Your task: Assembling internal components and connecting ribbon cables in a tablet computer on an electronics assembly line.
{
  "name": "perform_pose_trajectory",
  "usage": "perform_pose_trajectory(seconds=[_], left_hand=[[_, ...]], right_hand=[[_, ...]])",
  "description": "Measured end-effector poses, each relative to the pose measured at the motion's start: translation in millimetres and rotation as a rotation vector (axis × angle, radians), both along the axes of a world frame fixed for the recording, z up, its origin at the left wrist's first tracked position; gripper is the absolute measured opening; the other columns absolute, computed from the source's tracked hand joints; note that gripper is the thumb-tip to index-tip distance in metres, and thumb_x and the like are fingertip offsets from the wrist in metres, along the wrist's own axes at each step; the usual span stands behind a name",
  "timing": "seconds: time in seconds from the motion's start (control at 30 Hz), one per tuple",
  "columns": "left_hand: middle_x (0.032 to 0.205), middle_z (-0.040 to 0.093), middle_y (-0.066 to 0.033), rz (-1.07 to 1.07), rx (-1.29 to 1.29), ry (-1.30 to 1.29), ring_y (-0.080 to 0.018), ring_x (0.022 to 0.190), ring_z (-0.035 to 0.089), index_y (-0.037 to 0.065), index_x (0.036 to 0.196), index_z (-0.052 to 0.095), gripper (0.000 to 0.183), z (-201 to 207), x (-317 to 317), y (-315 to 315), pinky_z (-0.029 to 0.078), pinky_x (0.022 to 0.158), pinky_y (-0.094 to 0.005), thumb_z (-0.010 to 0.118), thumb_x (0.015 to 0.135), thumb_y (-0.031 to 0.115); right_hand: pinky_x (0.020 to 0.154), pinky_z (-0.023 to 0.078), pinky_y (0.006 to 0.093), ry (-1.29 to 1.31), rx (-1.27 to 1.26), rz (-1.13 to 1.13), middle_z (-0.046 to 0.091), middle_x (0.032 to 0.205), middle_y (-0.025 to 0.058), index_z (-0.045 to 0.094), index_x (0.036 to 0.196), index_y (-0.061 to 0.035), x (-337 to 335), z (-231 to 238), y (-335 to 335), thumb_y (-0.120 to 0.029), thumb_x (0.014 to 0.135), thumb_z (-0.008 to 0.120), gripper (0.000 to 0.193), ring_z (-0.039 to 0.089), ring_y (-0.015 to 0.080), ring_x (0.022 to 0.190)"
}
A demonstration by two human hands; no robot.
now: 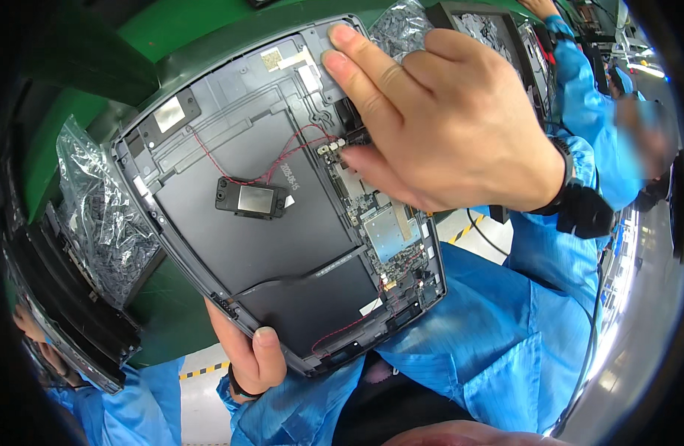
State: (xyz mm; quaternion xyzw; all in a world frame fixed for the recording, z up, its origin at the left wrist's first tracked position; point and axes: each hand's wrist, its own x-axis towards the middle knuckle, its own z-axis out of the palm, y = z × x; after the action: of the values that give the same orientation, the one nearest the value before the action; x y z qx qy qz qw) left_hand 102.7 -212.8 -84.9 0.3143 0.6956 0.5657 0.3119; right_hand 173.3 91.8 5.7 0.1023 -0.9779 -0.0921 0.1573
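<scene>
A dark grey tablet housing point(230, 141) is tilted in front of me, its inner side facing up. My left hand point(256, 357) grips its lower left edge, thumb over the rim and the other fingers behind it. Across the upper right corner reaches my right hand point(446, 119), two fingers stretched flat on a grey corner piece point(312, 44) and the thumb close to small white connectors. A black speaker module point(253, 199) lies loose inside on twisted red wires point(282, 152). Along the right side runs a circuit board point(390, 230), partly hidden by my right hand.
Clear plastic bags point(104, 215) of small grey parts are at the left and top. Dark panels point(74, 297) are stacked at the left on the green bench point(171, 320). A part-filled tray point(505, 44) stands at upper right. People in blue work on both sides.
</scene>
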Motion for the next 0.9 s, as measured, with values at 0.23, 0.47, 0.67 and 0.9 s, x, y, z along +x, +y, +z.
perform_pose_trajectory(seconds=[0.23,0.47,0.67,0.9], left_hand=[[0.144,0.037,-0.0223,0.07,0.054,-0.021,-0.0273,0.128,0.041,-0.011,0.149,0.017,0.067,-2.5,1.3,19.5,0.03,0.108,-0.0371,0.043,0.101,0.027],[0.148,0.037,-0.0175,0.171,0.078,-0.059,-0.0226,0.132,0.04,-0.007,0.15,0.026,0.057,3.3,11.2,31.7,0.026,0.112,-0.033,0.042,0.102,0.019],[0.149,0.037,-0.018,0.139,0.111,-0.033,-0.0224,0.133,0.04,-0.007,0.15,0.026,0.058,4.7,7.1,29.8,0.026,0.112,-0.0323,0.043,0.103,0.022],[0.148,0.037,-0.0179,0.133,0.108,-0.047,-0.0215,0.13,0.041,-0.006,0.15,0.024,0.06,9.3,9.0,35.0,0.027,0.111,-0.0325,0.045,0.102,0.023]], right_hand=[[0.073,0.054,0.037,-0.087,-0.322,-0.125,0.07,0.107,0.0167,0.065,0.116,0.0017,6.4,-19.1,27.9,-0.034,0.091,0.062,0.044,0.068,0.0312,0.072],[0.086,0.052,0.0338,0.335,-1.204,-0.285,0.068,0.117,0.0149,0.06,0.127,-0.0026,16.7,-44.5,27.4,-0.03,0.091,0.065,0.046,0.067,0.0238,0.098],[0.095,0.046,0.0294,0.059,-1.731,-0.21,0.063,0.124,0.011,0.05,0.136,0.0022,-7.1,-52.1,13.5,-0.02,0.086,0.073,0.059,0.059,0.0152,0.11],[0.091,0.048,0.0257,0.106,-1.949,-0.211,0.063,0.117,0.0077,0.048,0.138,-0.0014,-7.5,-64.8,16.3,-0.013,0.088,0.069,0.056,0.06,0.0119,0.105]])
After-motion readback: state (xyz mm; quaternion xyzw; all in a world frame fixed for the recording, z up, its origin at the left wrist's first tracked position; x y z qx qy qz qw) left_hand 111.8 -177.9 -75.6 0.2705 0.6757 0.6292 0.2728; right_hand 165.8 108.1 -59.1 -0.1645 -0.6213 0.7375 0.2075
